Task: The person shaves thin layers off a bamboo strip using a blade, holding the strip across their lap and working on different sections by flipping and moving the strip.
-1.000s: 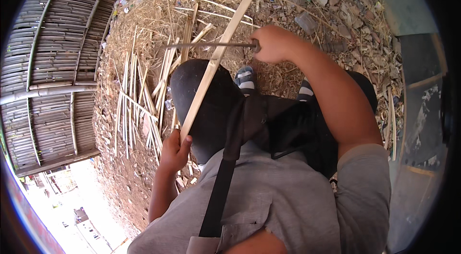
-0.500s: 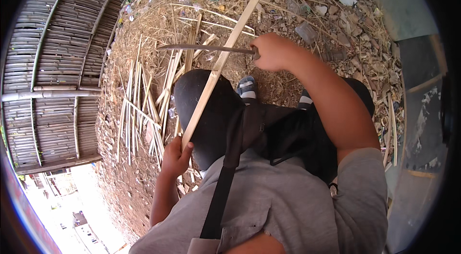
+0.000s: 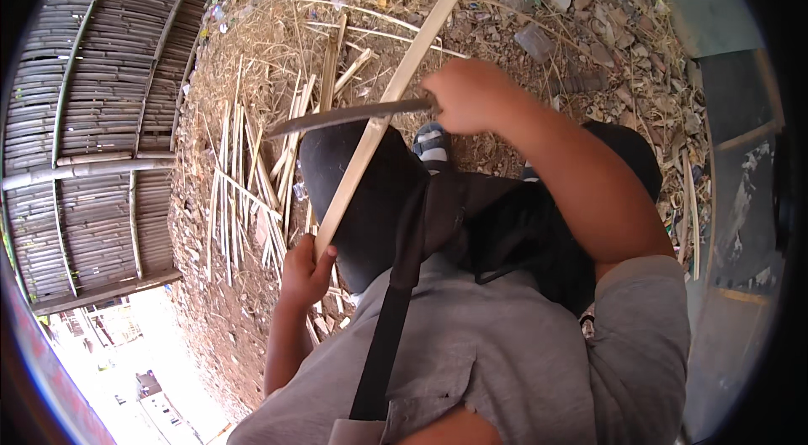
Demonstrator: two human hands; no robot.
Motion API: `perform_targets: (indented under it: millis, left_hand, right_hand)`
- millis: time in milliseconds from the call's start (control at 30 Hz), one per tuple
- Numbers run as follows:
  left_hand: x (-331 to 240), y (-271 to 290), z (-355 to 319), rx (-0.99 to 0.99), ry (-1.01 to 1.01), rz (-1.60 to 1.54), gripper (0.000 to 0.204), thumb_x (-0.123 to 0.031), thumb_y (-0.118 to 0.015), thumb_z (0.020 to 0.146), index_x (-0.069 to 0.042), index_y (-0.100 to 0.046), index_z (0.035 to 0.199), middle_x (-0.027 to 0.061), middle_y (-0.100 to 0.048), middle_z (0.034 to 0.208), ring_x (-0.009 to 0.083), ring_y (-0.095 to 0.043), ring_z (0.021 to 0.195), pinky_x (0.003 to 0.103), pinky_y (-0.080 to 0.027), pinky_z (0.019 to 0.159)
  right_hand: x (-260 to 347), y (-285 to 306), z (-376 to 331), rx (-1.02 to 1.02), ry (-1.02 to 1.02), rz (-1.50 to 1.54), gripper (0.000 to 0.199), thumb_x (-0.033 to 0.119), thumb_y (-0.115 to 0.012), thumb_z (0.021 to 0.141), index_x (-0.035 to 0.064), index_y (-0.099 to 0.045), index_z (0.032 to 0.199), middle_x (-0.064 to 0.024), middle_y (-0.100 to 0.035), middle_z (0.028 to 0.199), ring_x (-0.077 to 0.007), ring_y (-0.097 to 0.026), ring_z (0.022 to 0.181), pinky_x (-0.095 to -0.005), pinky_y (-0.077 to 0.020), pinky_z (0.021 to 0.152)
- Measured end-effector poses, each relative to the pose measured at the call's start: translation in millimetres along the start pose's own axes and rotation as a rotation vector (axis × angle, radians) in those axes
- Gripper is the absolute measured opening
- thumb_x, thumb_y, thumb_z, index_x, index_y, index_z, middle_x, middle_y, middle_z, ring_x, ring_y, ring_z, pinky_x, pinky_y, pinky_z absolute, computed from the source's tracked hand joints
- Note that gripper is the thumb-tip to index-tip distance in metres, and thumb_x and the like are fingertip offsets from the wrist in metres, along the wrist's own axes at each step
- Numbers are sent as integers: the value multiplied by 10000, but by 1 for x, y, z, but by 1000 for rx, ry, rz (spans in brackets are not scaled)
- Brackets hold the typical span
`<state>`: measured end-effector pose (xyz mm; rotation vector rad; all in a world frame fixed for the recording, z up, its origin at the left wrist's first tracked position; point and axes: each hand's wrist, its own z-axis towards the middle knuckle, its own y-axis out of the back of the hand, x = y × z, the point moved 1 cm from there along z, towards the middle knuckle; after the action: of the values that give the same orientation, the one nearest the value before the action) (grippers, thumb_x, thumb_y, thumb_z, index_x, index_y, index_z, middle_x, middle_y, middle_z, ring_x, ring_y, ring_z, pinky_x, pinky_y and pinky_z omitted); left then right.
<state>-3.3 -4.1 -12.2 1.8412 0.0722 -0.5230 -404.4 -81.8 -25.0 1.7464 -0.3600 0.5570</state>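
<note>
A long, pale bamboo strip [image 3: 418,50] slants across my left knee, its far end up above the littered ground. My left hand [image 3: 308,271] is closed round its near end, thumb along the side. In my right hand [image 3: 467,96] is the handle of a machete [image 3: 353,116], mostly hidden by my fingers. The dark blade points left and crosses the strip just beyond the knee, its broad side partly turned up. It appears to touch the strip there, though I cannot tell how firmly.
Several split bamboo strips [image 3: 231,184] lie in a loose pile to the left. A slatted bamboo panel [image 3: 109,92] stands further left. Rubble with a clear plastic container [image 3: 534,42] covers the far right ground, beside a grey wall [image 3: 732,184]. My sandalled foot [image 3: 432,145] is between the knees.
My right hand has drawn the machete a little nearer and left along the strip, and the blade has rolled to show more of its broad side. My left hand keeps its hold.
</note>
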Motion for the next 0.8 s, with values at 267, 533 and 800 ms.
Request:
perform_targets:
  millis: [267, 533, 800]
  left_hand:
    - [-5, 5, -1, -4, -9, -4, 423, -371, -669, 976, 2, -531, 832, 191, -589, 643, 387, -611, 590, 463, -446, 550]
    - [-4, 2, 3, 0, -8, 22, 424, -382, -666, 978, -3, -533, 845, 180, -576, 625, 382, -599, 570, 459, -443, 541]
    - [-2, -10, 4, -31, -17, -23, 436, -390, -687, 966, -8, -527, 830, 171, -575, 631, 341, -587, 562, 453, -432, 535]
  right_hand:
    - [13, 5, -6, -40, 2, -33, 254, 159, -663, 753, 62, -722, 980, -183, -721, 917, -374, -704, 900, -489, -556, 795]
    - [-29, 9, 5, -73, -113, 67, 256, 168, -662, 797, 92, -729, 1031, -173, -723, 950, -349, -714, 929, -483, -563, 810]
    - [-43, -5, 4, -88, -59, 66, 253, 156, -678, 722, 48, -723, 945, -197, -707, 860, -384, -705, 878, -496, -554, 781]
